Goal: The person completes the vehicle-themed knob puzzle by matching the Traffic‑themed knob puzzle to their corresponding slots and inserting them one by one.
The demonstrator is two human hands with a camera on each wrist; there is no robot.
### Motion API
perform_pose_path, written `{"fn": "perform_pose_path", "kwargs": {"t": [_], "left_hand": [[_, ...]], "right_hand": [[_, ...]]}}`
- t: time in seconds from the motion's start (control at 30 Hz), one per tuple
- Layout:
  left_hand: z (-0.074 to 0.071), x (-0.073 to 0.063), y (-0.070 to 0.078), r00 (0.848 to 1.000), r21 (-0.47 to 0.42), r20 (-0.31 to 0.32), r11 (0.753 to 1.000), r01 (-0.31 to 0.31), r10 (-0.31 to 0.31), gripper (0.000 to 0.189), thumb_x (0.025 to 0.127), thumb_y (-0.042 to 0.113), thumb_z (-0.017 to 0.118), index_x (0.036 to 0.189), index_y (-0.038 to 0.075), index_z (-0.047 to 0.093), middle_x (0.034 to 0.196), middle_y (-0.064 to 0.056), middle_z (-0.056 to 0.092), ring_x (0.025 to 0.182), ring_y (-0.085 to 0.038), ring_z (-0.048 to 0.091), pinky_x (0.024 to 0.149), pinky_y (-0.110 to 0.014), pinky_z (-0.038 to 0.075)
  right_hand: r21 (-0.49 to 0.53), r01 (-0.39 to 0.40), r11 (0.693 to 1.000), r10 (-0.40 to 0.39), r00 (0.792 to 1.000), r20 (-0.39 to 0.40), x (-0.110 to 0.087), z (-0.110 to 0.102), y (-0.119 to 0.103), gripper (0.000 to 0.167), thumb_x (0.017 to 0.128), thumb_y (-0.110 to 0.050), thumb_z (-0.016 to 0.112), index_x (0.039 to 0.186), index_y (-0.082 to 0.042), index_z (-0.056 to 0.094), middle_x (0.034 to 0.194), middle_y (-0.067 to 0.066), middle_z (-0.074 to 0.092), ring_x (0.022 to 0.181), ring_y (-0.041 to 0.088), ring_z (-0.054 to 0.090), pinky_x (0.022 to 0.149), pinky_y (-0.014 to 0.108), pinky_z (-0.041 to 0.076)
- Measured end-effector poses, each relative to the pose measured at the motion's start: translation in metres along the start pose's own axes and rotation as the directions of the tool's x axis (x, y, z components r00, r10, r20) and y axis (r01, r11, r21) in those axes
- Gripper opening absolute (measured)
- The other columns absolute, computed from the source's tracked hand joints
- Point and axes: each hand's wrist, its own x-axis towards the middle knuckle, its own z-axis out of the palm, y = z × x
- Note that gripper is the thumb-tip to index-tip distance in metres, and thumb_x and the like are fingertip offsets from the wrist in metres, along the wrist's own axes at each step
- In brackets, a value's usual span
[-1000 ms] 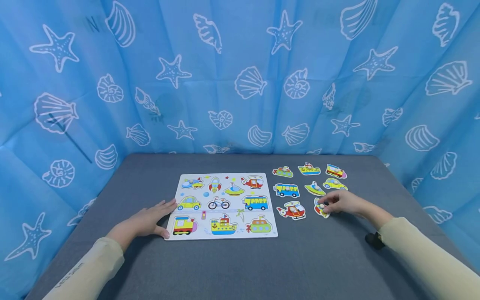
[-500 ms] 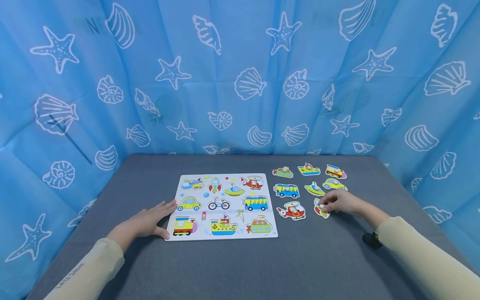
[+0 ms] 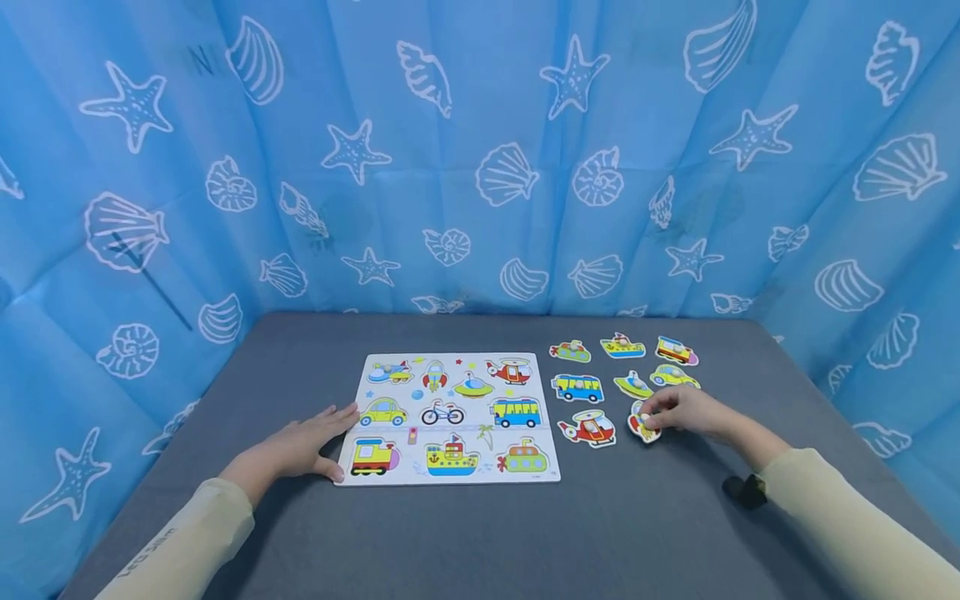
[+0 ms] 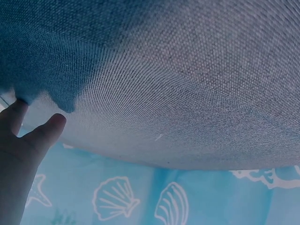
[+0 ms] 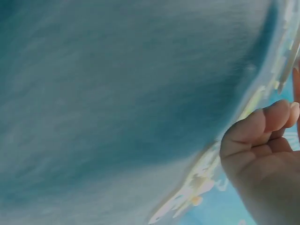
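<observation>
A white puzzle board [image 3: 450,429] printed with vehicles lies on the table. Along its left edge rests my left hand [image 3: 303,443], fingers extended and touching the rim; the left wrist view shows two of its digits against the grey cloth. My right hand [image 3: 688,412] pinches the rocket puzzle piece [image 3: 642,423], which is partly hidden behind the fingers. Close by lie the helicopter piece [image 3: 590,429], the flying saucer piece [image 3: 633,384] and the yellow car piece [image 3: 675,377]. In the right wrist view the curled fingers [image 5: 276,115] show, blurred pieces beyond them.
Further loose pieces lie right of the board: a bus [image 3: 577,387], a submarine [image 3: 570,351], a ship [image 3: 623,346] and a train [image 3: 677,350]. A plane piece [image 3: 392,372] with a knob sits in the board. Behind the table hangs a blue seashell curtain [image 3: 450,200].
The head view has tilted slightly, shifting everything a little down and right. My right hand keeps its pinch on the rocket piece, which has shifted slightly. The left hand stays at the board's edge.
</observation>
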Motion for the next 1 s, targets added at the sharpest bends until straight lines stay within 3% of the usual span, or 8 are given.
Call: {"fn": "perform_pose_path", "kwargs": {"t": [0.4,0.73,1.0], "left_hand": [[0.0,0.0,0.0,1.0,-0.009,0.004,1.0,-0.001,0.001,0.104,0.074,0.048,0.078,0.153,0.006,0.027,0.158,-0.018,0.022,0.143,-0.046,0.015,0.102,-0.073,0.016],[0.0,-0.001,0.002,1.0,-0.008,0.006,1.0,0.01,-0.01,0.104,0.074,0.047,0.079,0.153,0.005,0.027,0.158,-0.018,0.022,0.143,-0.046,0.016,0.102,-0.073,0.017],[-0.003,-0.003,0.004,1.0,-0.026,0.011,1.0,0.014,-0.013,0.103,0.074,0.046,0.079,0.153,0.005,0.026,0.158,-0.019,0.021,0.142,-0.046,0.015,0.102,-0.073,0.017]], "right_hand": [[0.009,0.049,0.999,-0.049,0.997,-0.057,0.006,0.008,-0.038,0.027,0.091,-0.014,0.069,0.107,0.008,0.068,0.085,0.003,0.061,0.078,0.018,0.049,0.07,0.035,0.044],[0.026,0.094,0.995,-0.092,0.994,-0.058,0.016,0.017,-0.052,0.025,0.094,-0.016,0.066,0.108,0.006,0.067,0.087,0.002,0.06,0.081,0.018,0.048,0.073,0.036,0.043],[0.068,0.142,0.987,-0.138,0.988,-0.064,0.026,0.024,-0.064,0.024,0.094,-0.014,0.065,0.106,0.007,0.066,0.082,0.001,0.056,0.078,0.017,0.047,0.068,0.033,0.041]]}}
